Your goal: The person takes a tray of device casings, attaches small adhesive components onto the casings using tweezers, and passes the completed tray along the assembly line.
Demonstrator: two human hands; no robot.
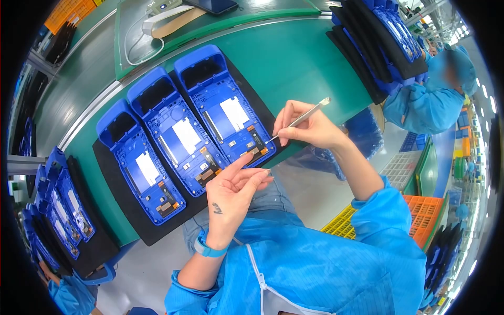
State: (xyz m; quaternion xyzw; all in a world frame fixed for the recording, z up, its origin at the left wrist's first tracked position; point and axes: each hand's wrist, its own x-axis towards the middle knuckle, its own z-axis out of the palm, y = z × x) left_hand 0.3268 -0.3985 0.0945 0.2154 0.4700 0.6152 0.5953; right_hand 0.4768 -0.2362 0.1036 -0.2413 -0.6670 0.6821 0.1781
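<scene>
The rightmost blue housing already had a dark flex strip at its near end, like its two neighbours, though how much was left on any could not be told. Near its corner, the right hand pinched a slim tool, while the left hand hovered close, index extended, thumb near curled fingers, its grip impossible to tell. All three lay on a black mat upon the green table

The zip-front jacket and the wristband are both blue.
</scene>
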